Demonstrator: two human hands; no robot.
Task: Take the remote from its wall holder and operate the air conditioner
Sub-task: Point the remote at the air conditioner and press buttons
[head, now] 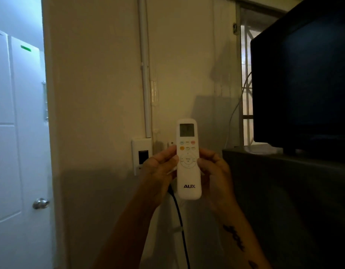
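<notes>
While I held the remote upright in front of the cream wall, its small screen sat at the top, too dim for me to read, and the coloured buttons lay just below. My left hand was closed on its left edge with the thumb resting by the round pad; my right hand was closed on the right edge, thumb touching the side at the same height. So both hands clamped the one remote between them, well off any surface.

By my reckoning the first part was finished, since the remote was out and in my grip. What remained was the pressing itself; no thumb sat squarely on a button, and I could not see the air conditioner at all.

As for the wall holder, I could not pick it out; it may have been hidden behind my hands. A wall plate showed just left of them, a black cable hung below, a dark television stood to the right, and a white door far left.
</notes>
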